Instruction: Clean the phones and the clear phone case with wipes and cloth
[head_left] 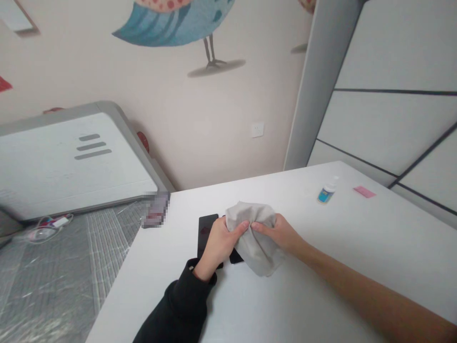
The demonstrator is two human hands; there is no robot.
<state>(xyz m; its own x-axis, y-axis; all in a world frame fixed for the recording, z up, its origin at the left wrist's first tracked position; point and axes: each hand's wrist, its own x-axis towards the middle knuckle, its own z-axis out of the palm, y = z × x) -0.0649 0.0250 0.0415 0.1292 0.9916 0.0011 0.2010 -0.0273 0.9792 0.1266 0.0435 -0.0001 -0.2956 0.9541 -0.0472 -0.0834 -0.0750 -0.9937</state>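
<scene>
Both my hands grip a light grey cloth [259,252] above the white table. My left hand [223,240], in a black sleeve, pinches it on the left with the thumb on top. From the other side my right hand [282,232] is closed on it, and the two thumbs nearly meet at the middle of the gathered fabric. Under and beside my left hand lies a dark phone-like slab [206,231]. A second black flat thing [235,257] shows partly below the cloth; the rest of it is hidden. The fingers behind the cloth are out of sight.
On the right of the white table [303,305] stands a small bottle with a blue label [325,193], with a pink slip [364,191] beside it. A pixelated object [157,209] sits at the left edge. Beyond that are a bed with a white headboard [64,166] and a plastic-covered mattress.
</scene>
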